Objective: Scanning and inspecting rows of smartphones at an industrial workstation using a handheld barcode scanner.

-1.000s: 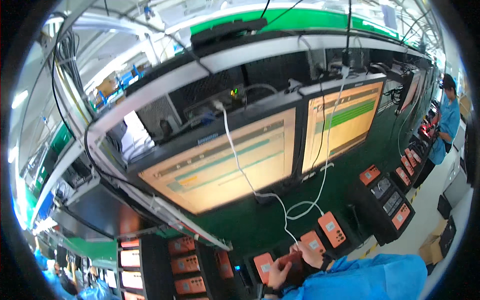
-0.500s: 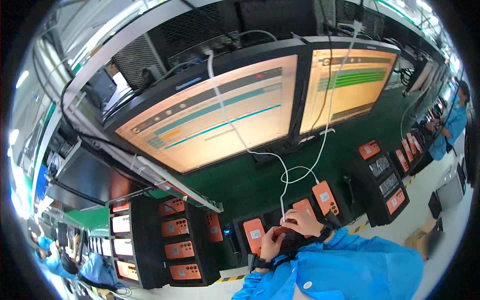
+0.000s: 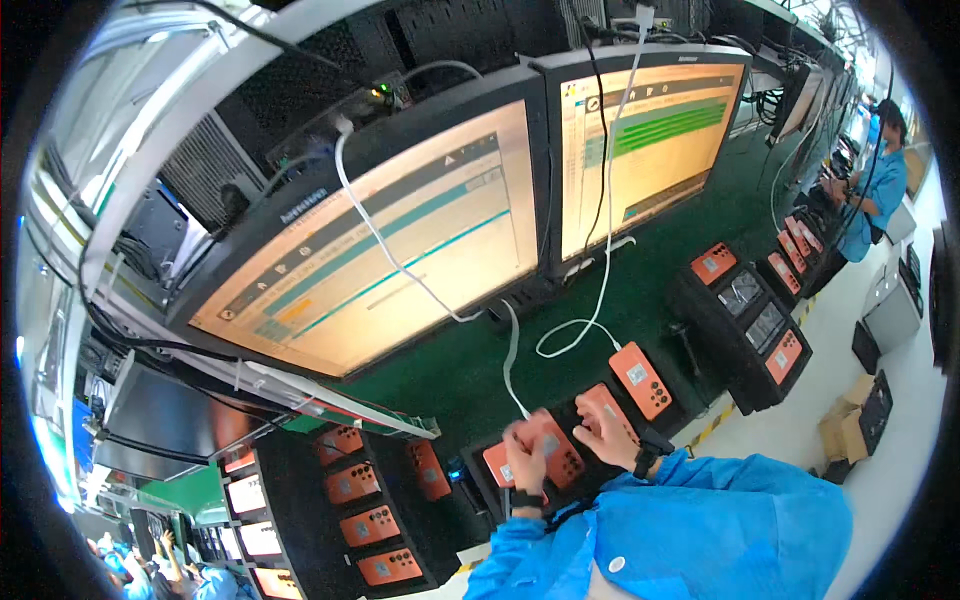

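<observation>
My left hand (image 3: 524, 455) and my right hand (image 3: 606, 432) meet over a row of orange phones lying back-up in a black fixture (image 3: 470, 500) at the bench's front edge. Both hands grip the middle orange phone (image 3: 562, 462), the left at its left edge and the right at its upper right. The left hand is blurred. More orange phones lie on either side, one to the left (image 3: 497, 464) and one to the right (image 3: 640, 380). A white cable (image 3: 510, 365) drops from the monitors toward the phones. Blue sleeves cover both forearms.
Two large lit monitors (image 3: 400, 250) (image 3: 650, 140) lean over the green bench (image 3: 450, 370). Black racks of orange phones stand at left (image 3: 360, 500) and right (image 3: 745, 310). Another person in blue (image 3: 880, 190) works far right. Cardboard boxes (image 3: 850, 420) sit on the floor.
The view has tipped down and closer to the bench. My hands, pressed together on a phone before, have spread a little apart over it.
</observation>
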Demonstrator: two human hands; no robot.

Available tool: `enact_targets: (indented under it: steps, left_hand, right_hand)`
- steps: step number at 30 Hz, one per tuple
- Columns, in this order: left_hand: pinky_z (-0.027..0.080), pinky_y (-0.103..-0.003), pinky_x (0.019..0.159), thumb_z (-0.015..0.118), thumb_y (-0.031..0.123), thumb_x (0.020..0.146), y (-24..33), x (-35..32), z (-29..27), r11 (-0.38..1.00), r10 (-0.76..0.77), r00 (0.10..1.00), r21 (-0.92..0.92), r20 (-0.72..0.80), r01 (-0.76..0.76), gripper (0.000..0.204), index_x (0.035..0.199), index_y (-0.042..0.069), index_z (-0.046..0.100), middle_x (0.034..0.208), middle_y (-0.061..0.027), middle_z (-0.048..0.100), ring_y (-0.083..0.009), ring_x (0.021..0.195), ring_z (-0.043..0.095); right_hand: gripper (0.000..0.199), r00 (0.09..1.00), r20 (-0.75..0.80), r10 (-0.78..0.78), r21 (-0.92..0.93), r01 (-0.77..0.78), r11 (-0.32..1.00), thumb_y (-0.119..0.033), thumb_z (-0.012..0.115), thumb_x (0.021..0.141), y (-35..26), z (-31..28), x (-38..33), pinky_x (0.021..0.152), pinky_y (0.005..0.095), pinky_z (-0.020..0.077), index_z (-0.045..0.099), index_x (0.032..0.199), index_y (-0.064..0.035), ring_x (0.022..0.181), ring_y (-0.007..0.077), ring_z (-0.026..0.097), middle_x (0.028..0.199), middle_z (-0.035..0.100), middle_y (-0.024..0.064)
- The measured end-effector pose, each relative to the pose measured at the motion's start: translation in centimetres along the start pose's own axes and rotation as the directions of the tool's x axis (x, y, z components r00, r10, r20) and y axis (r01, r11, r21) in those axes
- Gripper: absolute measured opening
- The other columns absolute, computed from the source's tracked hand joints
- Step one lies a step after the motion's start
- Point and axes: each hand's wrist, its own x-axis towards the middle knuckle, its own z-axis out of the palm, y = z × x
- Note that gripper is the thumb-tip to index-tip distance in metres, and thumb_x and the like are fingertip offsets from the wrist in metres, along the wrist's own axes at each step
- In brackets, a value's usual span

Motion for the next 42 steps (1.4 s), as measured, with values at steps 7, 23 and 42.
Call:
enact_targets:
  steps: [7, 23, 42]
  left_hand:
    - [0.033, -0.048, 0.102, 0.061, 0.003, 0.072, 5.3, 0.4, 2.1, 0.812, 0.346, 0.937, 0.487, 0.045, -0.323, 0.058, 0.127, -0.003, 0.043, 0.132, -0.0259, 0.041, -0.0431, 0.126, 0.035]
    - [0.026, -0.048, 0.108, 0.061, 0.01, 0.074, 2.3, -1.8, 5.4, 0.772, 0.044, 0.999, 0.633, 0.028, -0.052, 0.052, 0.124, 0.001, 0.048, 0.137, -0.0262, 0.04, -0.0461, 0.13, 0.03]
    - [0.033, -0.045, 0.104, 0.062, 0.012, 0.074, 0.9, -1.4, 6.6, 0.734, 0.031, 0.994, 0.677, -0.101, 0.046, 0.038, 0.111, 0.006, 0.056, 0.131, -0.0203, 0.048, -0.0402, 0.128, 0.036]
  right_hand:
    - [0.06, 0.911, -0.377, 0.169, -0.125, -0.231, 0.965, -0.021, 0.062, 0.086, 4.6, -4.3, 0.4, 0.087, 0.0377, 0.0445, 0.033, 0.133, 0.0013, 0.107, 0.0296, 0.052, 0.114, 0.052, 0.0215]
    - [0.013, 0.974, -0.068, -0.215, -0.587, 0.135, 0.798, -0.016, 0.057, 0.085, 10.9, -8.6, 7.1, 0.093, 0.0441, 0.0365, 0.062, 0.095, -0.009, 0.105, 0.026, 0.052, 0.101, 0.062, 0.006]
    - [0.05, 0.795, -0.089, 0.601, -0.017, -0.604, 0.797, -0.007, 0.064, 0.07, 28.1, -22.2, 1.8, 0.065, 0.0371, 0.0491, 0.037, 0.112, -0.0041, 0.082, 0.0307, 0.057, 0.095, 0.055, 0.0155]
